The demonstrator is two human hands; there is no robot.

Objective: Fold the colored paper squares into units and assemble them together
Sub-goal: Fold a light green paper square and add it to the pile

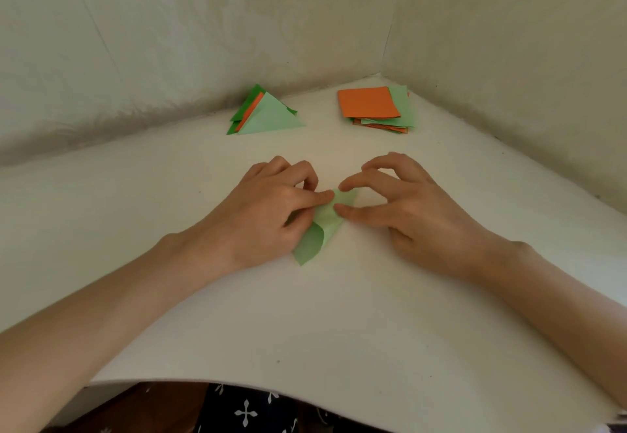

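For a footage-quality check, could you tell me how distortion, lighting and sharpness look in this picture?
Head view: wide-angle bowing curves the near edge of the table; soft light, no glare, faint shadows beneath the left hand and right hand; the light green paper looks slightly soft.

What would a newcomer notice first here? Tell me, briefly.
The left hand and right hand pinch a half-folded light green paper at the middle of the white table. Behind them lie a pile of folded triangles on the left and a stack of orange and green squares on the right.
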